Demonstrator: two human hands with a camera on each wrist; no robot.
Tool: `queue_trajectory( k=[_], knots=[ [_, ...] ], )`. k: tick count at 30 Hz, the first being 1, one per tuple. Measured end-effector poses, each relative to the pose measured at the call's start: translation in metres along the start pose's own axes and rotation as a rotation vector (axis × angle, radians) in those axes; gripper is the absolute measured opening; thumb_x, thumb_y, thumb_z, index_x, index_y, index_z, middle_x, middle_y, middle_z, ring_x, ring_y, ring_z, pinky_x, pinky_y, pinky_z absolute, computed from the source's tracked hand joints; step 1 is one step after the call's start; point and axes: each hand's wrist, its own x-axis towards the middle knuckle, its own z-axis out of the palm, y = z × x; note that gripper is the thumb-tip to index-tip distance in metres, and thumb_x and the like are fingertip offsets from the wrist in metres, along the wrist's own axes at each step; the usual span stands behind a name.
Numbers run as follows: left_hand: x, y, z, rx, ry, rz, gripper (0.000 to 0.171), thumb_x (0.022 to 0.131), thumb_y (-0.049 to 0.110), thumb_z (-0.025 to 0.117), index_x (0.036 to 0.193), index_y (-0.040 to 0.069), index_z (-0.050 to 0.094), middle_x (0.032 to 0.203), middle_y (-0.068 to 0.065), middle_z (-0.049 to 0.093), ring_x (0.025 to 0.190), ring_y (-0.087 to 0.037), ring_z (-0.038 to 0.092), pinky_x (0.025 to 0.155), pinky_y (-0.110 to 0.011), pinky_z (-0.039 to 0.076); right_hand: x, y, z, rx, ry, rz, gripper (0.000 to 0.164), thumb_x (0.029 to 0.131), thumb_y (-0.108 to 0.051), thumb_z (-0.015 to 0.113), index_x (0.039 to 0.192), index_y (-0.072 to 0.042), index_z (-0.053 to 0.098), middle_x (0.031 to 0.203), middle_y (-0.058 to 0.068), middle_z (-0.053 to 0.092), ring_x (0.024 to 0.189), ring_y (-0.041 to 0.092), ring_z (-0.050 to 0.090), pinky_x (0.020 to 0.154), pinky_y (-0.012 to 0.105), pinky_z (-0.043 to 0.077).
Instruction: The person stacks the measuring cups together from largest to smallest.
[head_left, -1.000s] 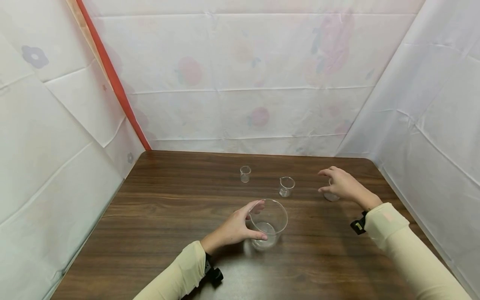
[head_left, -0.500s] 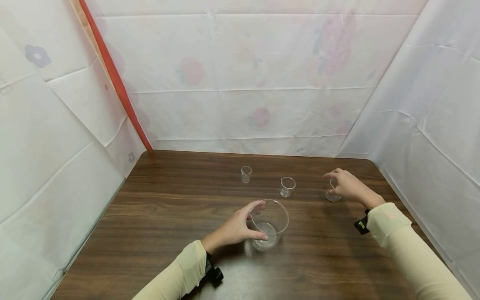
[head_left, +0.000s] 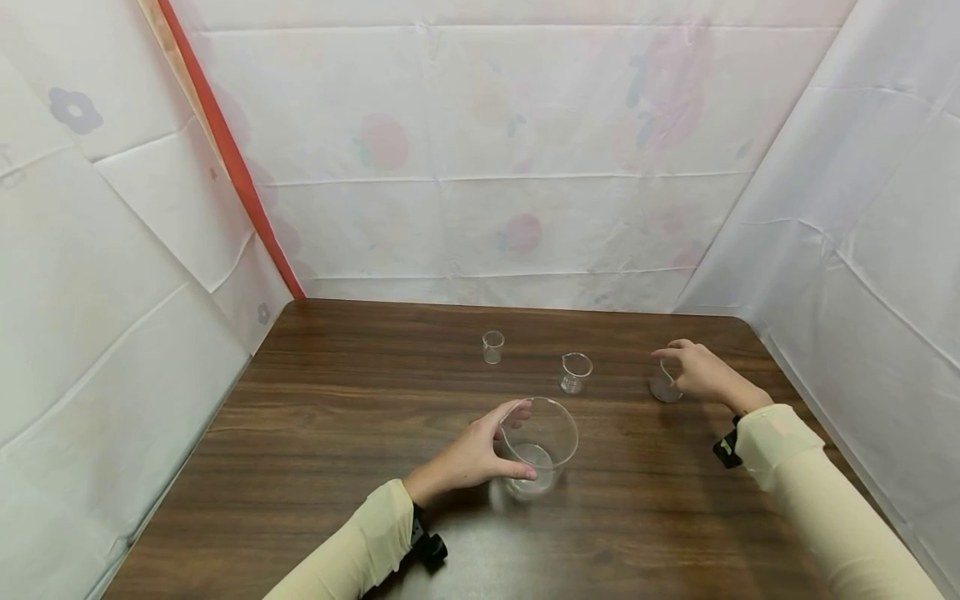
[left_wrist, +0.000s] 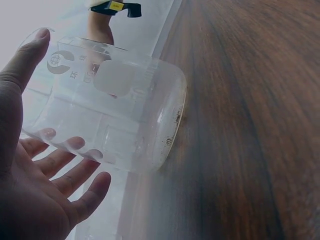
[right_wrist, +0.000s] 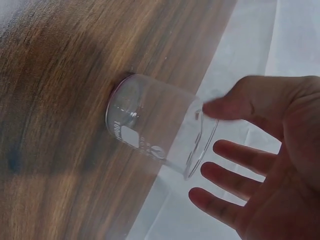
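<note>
Closest is the big glass cup (head_left: 553, 440), standing upright on the bench (head_left: 337, 467). The left hand (head_left: 471, 454) has its thumb and fingers bent around it, so that hold looks done. Farther off, the right hand (head_left: 699, 372) is spread around the top of the right cup (head_left: 663, 388). Its thumb touches the rim, but I can't tell if the fingers do, so that grip looks only half made. Beyond, the middle cup (head_left: 572, 377) and the tiny cup (head_left: 492, 350) stand apart, untouched. No cup is inside another.

Pale printed sheeting (head_left: 450, 225) behind brown table (head_left: 300, 417); red strip (head_left: 231, 150) left.
</note>
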Motion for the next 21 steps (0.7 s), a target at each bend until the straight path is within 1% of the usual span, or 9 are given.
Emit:
queue_trajectory(
  k=[2, 3, 5, 7, 9, 10, 14, 21],
  knots=[
    [0.0002, -0.0003, 0.0000, -0.007, -0.003, 0.000, 0.091, 0.073, 0.031, 0.086, 0.147, 0.010, 0.037, 0.145, -0.011, 0.051, 0.127, -0.029, 0.055, 0.096, -0.032, 0.048, 0.0002, 0.0021, 0.0006, 0.002, -0.007, -0.005, 0.062, 0.078, 0.013, 0.055, 0.139, 0.002, 0.049, 0.144, 0.040, 0.031, 0.125, 0.063, 0.032, 0.071, 0.045, 0.046],
    [0.0003, -0.0002, 0.0000, -0.010, -0.004, -0.002, 0.091, 0.073, 0.031, 0.086, 0.147, 0.011, 0.037, 0.145, -0.011, 0.050, 0.127, -0.029, 0.055, 0.096, -0.033, 0.048, 0.0002, 0.0032, 0.0010, 0.002, -0.009, -0.008, 0.063, 0.077, 0.014, 0.053, 0.139, 0.003, 0.048, 0.144, 0.041, 0.030, 0.123, 0.062, 0.036, 0.067, 0.040, 0.044],
    [0.0005, 0.0001, 0.0001, -0.016, -0.005, -0.005, 0.090, 0.073, 0.031, 0.086, 0.147, 0.013, 0.038, 0.145, -0.011, 0.050, 0.127, -0.028, 0.055, 0.097, -0.033, 0.047, 0.0003, 0.0051, 0.0016, 0.004, -0.013, -0.011, 0.066, 0.075, 0.017, 0.048, 0.140, 0.003, 0.048, 0.144, 0.041, 0.029, 0.122, 0.062, 0.036, 0.062, 0.034, 0.040],
    [0.0006, 0.0002, 0.0001, -0.016, -0.004, -0.008, 0.090, 0.073, 0.031, 0.086, 0.147, 0.014, 0.038, 0.145, -0.010, 0.050, 0.127, -0.027, 0.055, 0.097, -0.034, 0.048, 0.0004, 0.0064, 0.0024, 0.011, -0.014, -0.013, 0.069, 0.074, 0.019, 0.045, 0.140, 0.003, 0.047, 0.144, 0.042, 0.029, 0.122, 0.062, 0.038, 0.058, 0.030, 0.037],
    [0.0005, 0.0004, 0.0000, -0.012, -0.003, -0.007, 0.090, 0.073, 0.032, 0.086, 0.147, 0.014, 0.038, 0.145, -0.010, 0.050, 0.127, -0.026, 0.055, 0.097, -0.033, 0.048, 0.0005, 0.0072, 0.0033, 0.010, -0.015, -0.008, 0.069, 0.073, 0.019, 0.044, 0.141, 0.003, 0.047, 0.144, 0.042, 0.029, 0.123, 0.062, 0.037, 0.057, 0.029, 0.037],
    [0.0004, 0.0002, -0.0001, -0.008, -0.002, -0.006, 0.090, 0.073, 0.032, 0.086, 0.147, 0.014, 0.038, 0.146, -0.010, 0.050, 0.127, -0.025, 0.055, 0.096, -0.033, 0.048, 0.0006, 0.0075, 0.0034, 0.010, -0.017, -0.005, 0.070, 0.073, 0.019, 0.044, 0.141, 0.003, 0.047, 0.144, 0.042, 0.029, 0.124, 0.063, 0.033, 0.057, 0.030, 0.037],
    [0.0001, -0.0013, 0.0000, 0.005, 0.001, 0.001, 0.091, 0.073, 0.032, 0.086, 0.147, 0.011, 0.038, 0.146, -0.009, 0.050, 0.126, -0.025, 0.056, 0.095, -0.031, 0.048, 0.0007, 0.0078, 0.0037, 0.014, -0.027, 0.022, 0.069, 0.074, 0.019, 0.046, 0.141, 0.001, 0.047, 0.143, 0.042, 0.029, 0.125, 0.064, 0.030, 0.058, 0.031, 0.037],
    [-0.0001, -0.0004, -0.0001, 0.004, -0.003, -0.002, 0.092, 0.073, 0.033, 0.086, 0.147, 0.009, 0.037, 0.146, -0.010, 0.050, 0.126, -0.025, 0.056, 0.096, -0.033, 0.049, 0.0002, 0.0077, 0.0032, 0.006, -0.038, 0.060, 0.069, 0.075, 0.016, 0.048, 0.142, 0.000, 0.046, 0.139, 0.041, 0.034, 0.125, 0.063, 0.030, 0.060, 0.033, 0.037]
  ],
)
